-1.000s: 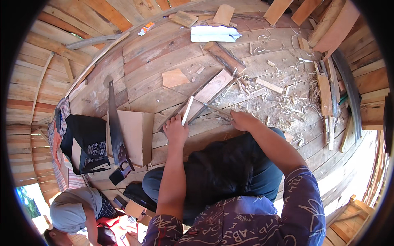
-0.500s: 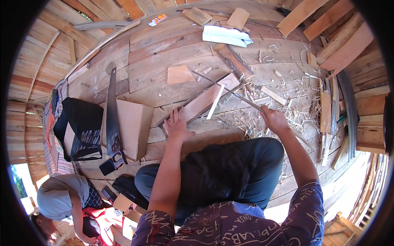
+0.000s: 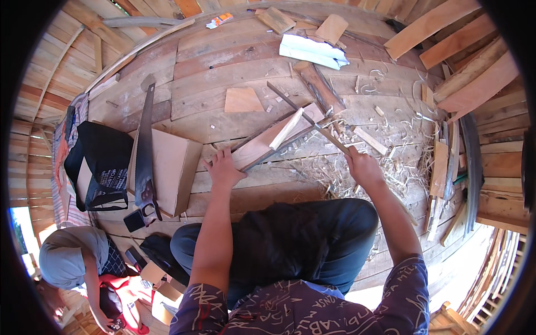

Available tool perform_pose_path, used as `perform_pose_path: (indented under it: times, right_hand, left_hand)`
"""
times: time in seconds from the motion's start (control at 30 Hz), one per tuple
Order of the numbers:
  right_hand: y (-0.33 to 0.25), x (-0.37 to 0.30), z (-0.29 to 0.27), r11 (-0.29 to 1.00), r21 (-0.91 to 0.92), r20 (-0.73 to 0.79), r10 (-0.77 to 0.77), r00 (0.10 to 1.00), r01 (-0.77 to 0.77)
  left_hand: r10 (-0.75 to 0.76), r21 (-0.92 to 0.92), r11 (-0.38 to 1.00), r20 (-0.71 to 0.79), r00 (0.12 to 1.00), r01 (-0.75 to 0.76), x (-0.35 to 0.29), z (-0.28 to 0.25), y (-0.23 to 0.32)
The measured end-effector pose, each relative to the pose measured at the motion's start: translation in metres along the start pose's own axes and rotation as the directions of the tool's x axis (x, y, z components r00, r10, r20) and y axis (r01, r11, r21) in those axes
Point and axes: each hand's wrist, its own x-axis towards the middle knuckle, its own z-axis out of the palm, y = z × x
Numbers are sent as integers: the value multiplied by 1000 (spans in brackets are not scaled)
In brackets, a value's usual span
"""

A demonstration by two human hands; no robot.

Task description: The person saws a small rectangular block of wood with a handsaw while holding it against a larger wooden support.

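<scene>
My left hand lies with fingers spread on the near left end of a reddish-brown board, which slants away to the right across the floor. My right hand is closed around a long, narrow, dark blade; its grip is hidden in my fist. The blade crosses over the far right end of the board. A pale wood strip slants over the board, its upper end beside the blade. Just beyond the board's far end lies a rough log piece.
Wood shavings cover the floor at the right. A handsaw leans on a cardboard box at the left, near a black bag. Another person sits at the lower left. Boards lean at the far right.
My right hand has shifted slightly left and down, and the blade has steepened, its tip now nearer the pale strip. The strip tilts further over the board. My left hand remains on the board's end.
</scene>
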Motion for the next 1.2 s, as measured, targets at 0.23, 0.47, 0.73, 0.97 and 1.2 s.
perform_pose_path:
  times: [0.23,0.47,0.73,0.97,1.2]
  right_hand:
    - [-13,1,-15,1000,18,-22,9,1000,-9]
    - [-18,1,-11,999,-3,76,35,996,-35]
    - [-28,-1,-22,989,94,49,106,993,-110]
    - [-22,-4,-8,991,66,127,104,986,-113]
    - [-20,-5,-6,975,181,99,113,989,-130]
  left_hand:
    - [21,8,1000,-35,999,-21,3,1,-1]
    - [8,12,1000,-32,999,-8,4,-1,-2]
    - [15,24,1000,-53,999,-14,5,3,-2]
    - [16,34,999,-43,999,-14,5,2,-2]
    - [19,14,1000,-24,1000,-19,6,-2,-1]
